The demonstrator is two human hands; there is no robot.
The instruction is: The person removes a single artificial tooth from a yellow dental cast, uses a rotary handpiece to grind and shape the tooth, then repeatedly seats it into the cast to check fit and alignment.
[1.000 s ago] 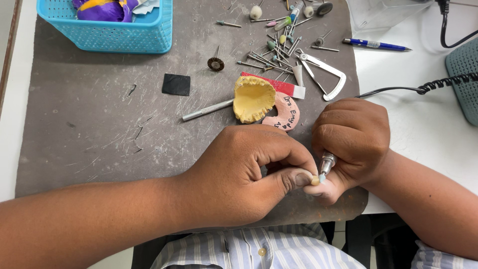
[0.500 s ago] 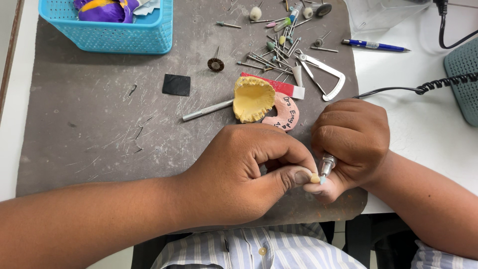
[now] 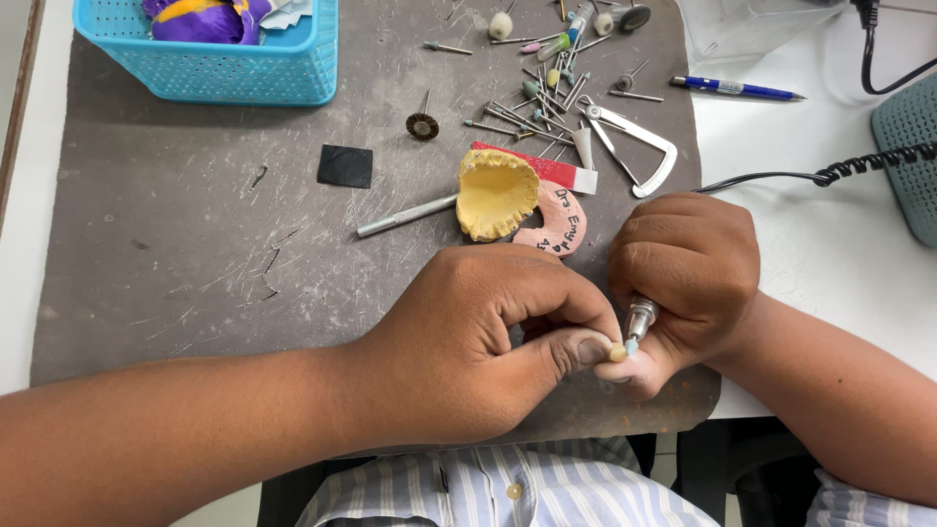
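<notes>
Two hands meet at the near edge of a grey mat (image 3: 195, 254) on the table. Left hand (image 3: 468, 351) is curled shut, pinching a small tooth-coloured piece (image 3: 617, 351) at its fingertips. Right hand (image 3: 688, 273), touching it, is closed around a rotary handpiece (image 3: 639, 317), whose tip meets the piece. Light pressure and braced fingers probably serve best. What shape the piece has stays hidden.
</notes>
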